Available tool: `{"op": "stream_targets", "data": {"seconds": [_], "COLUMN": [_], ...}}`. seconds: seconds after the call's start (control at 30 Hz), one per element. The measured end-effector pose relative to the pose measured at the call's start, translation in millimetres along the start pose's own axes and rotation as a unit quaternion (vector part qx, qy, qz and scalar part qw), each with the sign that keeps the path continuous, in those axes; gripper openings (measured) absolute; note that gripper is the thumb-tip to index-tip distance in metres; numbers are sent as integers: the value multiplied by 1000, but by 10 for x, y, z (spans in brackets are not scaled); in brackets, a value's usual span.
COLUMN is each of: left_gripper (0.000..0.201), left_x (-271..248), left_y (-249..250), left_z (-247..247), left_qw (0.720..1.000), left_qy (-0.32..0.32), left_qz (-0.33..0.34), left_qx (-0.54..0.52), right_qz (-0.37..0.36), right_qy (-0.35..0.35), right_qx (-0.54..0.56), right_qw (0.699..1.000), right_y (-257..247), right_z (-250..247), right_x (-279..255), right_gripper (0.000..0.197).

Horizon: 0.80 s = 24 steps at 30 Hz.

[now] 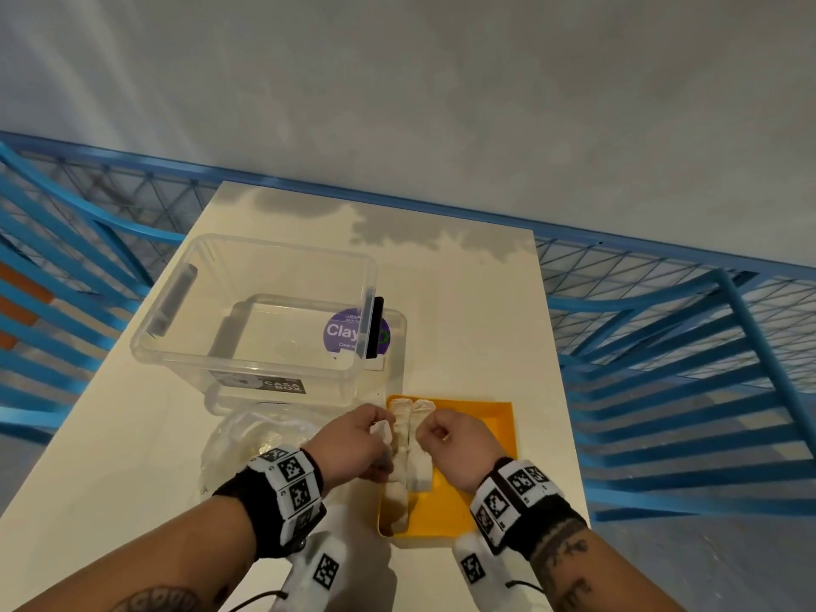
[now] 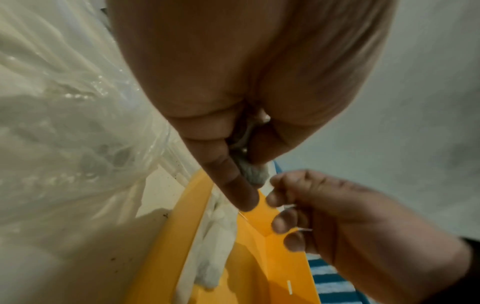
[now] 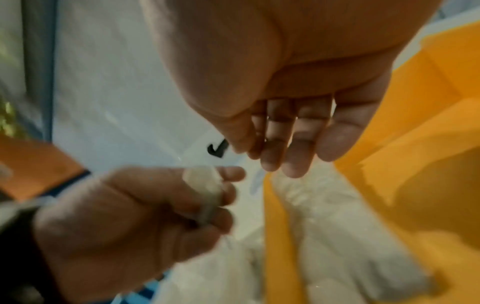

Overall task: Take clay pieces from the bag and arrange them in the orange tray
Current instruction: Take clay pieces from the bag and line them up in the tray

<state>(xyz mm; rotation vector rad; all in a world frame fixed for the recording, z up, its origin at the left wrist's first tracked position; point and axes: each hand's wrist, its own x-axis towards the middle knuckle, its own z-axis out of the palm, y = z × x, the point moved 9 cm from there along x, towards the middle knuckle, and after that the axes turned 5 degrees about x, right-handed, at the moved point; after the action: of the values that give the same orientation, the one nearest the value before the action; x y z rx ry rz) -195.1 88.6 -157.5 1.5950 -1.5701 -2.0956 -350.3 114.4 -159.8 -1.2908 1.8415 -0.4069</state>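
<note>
The orange tray [image 1: 481, 435] lies on the cream table at my right front. Two long pale clay pieces [image 1: 413, 457] rest side by side along its left wall, also seen in the left wrist view [image 2: 218, 236] and the right wrist view [image 3: 337, 226]. My left hand [image 1: 379, 424] hovers at the tray's left edge and pinches a small grey-white clay piece [image 2: 255, 174] between thumb and fingers. My right hand [image 1: 435, 430] is held over the tray with its fingers curled, and nothing shows in it. The clear plastic bag [image 1: 247, 439] lies crumpled left of the tray.
A clear storage box [image 1: 247, 302] stands behind the bag, partly on a lid with a purple "Clay" sticker [image 1: 342, 333]. Blue metal frames with wire mesh [image 1: 662, 346] flank the table. The table's right edge [image 1: 572, 435] runs close beside the tray.
</note>
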Motion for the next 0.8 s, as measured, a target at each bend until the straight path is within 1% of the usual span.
{"op": "stream_targets", "data": {"seconds": [0.07,0.13,0.2,0.3,0.37,0.47,0.57,0.6,0.67,0.73,0.8], "left_gripper": [49,59,70,72,68,49,32,27,18,15,21], "left_x": [-12,-27,-15,-20,-40,-109,-166,-180,-191,-189,-170], "left_y": [71,163,218,249,261,334,383,378,356,362,370], "left_z": [59,128,199,297,363,437,507,535,570,562,518], "left_qw": [999,996,992,988,986,980,977,980,985,987,987], "left_qy": [-6,-12,-17,-33,-50,-69,-87,-96,-106,-94,-71], "left_qz": [35,78,100,111,113,126,132,126,109,108,117], "left_qx": [25,48,70,103,116,140,140,123,86,70,80], "right_qz": [-18,-31,-27,-28,-31,-41,-43,-45,-55,-65,-66], "right_qy": [26,32,32,50,63,84,86,86,83,77,74], "right_qx": [90,112,120,141,152,156,164,171,172,158,130], "right_qw": [995,993,992,988,986,983,982,980,980,982,987], "right_y": [-90,-179,-184,-146,-119,-63,-11,-1,-18,-53,-87], "right_z": [-56,-82,-70,-76,-109,-183,-202,-206,-217,-238,-274], "right_x": [-89,-173,-226,-295,-363,-447,-498,-507,-529,-543,-558], "right_gripper": [14,13,22,21,19,17,6,9,24,25,22]}}
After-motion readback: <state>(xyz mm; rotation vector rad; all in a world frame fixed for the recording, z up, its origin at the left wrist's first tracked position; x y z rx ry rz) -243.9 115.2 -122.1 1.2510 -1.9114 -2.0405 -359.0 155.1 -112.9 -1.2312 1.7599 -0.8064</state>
